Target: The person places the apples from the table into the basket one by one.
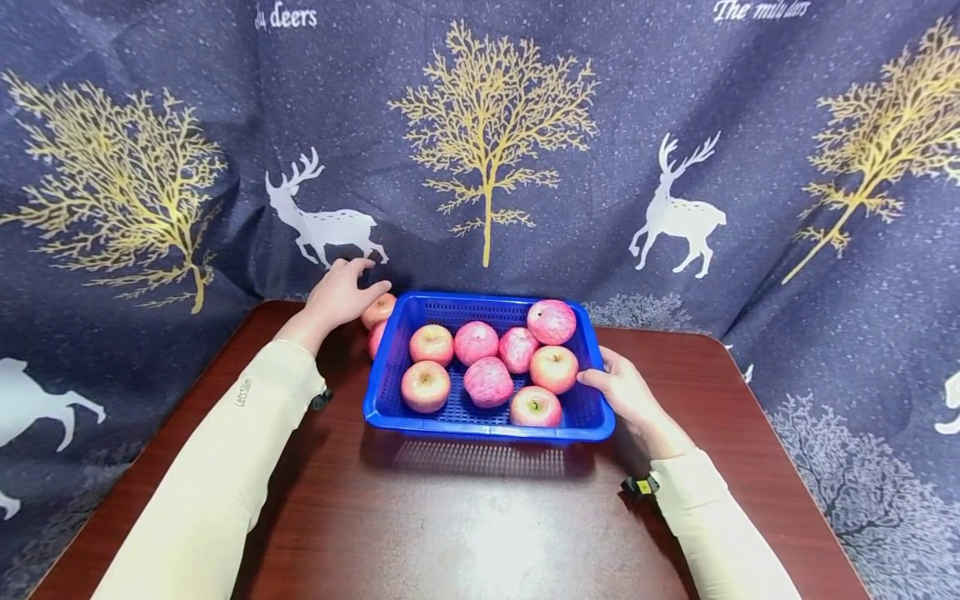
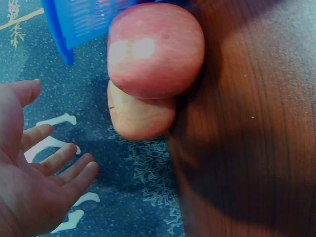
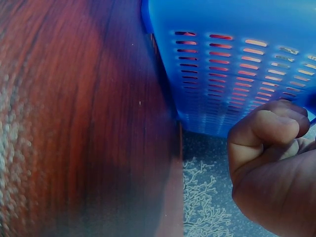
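Observation:
A blue plastic basket (image 1: 480, 432) with slotted walls stands on the table, holding several red and yellowish apples (image 1: 488, 382). Just outside its left wall are two more: a paler apple (image 1: 378, 309) at the back and a redder apple (image 2: 156, 52) in front. My left hand (image 1: 345, 292) hovers beside the paler one, fingers spread and loosely bent; the left wrist view shows a gap between hand and fruit. At the basket's right side, my right hand (image 1: 628, 392) grips the rim, thumb over the inside and fingers curled against the outer wall.
The brown wooden table (image 1: 480, 517) has its back edge close behind the basket. A dark blue cloth (image 1: 555, 217) printed with deer and golden trees hangs behind and at both sides. Dark bands with small devices (image 1: 640, 486) sit at the wrists.

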Tool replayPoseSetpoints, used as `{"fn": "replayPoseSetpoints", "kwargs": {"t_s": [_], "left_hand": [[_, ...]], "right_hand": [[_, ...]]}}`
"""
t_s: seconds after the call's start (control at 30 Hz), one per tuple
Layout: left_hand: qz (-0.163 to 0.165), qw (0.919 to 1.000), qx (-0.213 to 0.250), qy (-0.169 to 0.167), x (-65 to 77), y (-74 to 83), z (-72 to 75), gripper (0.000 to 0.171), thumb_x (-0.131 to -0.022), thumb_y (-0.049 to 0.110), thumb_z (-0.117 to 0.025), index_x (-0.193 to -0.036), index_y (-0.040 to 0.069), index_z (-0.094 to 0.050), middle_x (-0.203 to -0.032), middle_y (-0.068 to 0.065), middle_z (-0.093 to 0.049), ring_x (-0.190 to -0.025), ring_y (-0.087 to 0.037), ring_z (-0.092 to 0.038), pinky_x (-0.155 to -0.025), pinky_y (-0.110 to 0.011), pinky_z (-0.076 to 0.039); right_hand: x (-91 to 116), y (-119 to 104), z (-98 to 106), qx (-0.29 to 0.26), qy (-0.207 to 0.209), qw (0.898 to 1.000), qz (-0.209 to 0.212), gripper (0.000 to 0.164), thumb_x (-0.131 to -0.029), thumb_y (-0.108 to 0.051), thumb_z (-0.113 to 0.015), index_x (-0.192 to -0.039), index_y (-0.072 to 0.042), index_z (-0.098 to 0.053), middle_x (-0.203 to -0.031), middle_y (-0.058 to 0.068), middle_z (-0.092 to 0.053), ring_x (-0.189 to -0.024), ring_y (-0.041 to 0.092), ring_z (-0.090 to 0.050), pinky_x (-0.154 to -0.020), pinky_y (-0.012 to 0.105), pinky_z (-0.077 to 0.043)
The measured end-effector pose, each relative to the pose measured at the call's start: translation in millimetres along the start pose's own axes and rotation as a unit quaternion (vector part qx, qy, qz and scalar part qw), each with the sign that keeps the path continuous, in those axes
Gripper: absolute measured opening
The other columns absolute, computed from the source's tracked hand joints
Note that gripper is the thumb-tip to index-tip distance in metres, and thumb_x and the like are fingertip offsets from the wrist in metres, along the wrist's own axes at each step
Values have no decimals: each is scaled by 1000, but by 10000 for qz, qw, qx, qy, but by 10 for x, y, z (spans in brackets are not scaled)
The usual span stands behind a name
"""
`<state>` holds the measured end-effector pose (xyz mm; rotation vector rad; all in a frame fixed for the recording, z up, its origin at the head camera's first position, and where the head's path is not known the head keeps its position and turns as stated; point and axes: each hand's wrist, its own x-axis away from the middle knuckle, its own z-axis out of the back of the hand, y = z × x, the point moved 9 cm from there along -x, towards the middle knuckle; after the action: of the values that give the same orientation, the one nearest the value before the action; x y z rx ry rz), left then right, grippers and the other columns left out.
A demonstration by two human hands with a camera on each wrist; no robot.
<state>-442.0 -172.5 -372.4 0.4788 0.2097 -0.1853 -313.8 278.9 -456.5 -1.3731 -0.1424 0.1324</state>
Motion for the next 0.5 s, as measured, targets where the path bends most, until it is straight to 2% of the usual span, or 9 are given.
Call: {"fn": "replayPoseSetpoints", "kwargs": {"t_s": [0.5], "left_hand": [[-27, 9993, -179, -313, 28, -57, -167, 72, -89, 59, -59, -145, 17, -44, -133, -20, -44, -116, -36, -48, -90, -58, -42]], "right_hand": [[2, 10, -3, -1, 5, 10000, -48, 48, -92, -9, -60, -137, 0, -44, -122, 26, -60, -98, 40, -65, -76, 49, -54]]}}
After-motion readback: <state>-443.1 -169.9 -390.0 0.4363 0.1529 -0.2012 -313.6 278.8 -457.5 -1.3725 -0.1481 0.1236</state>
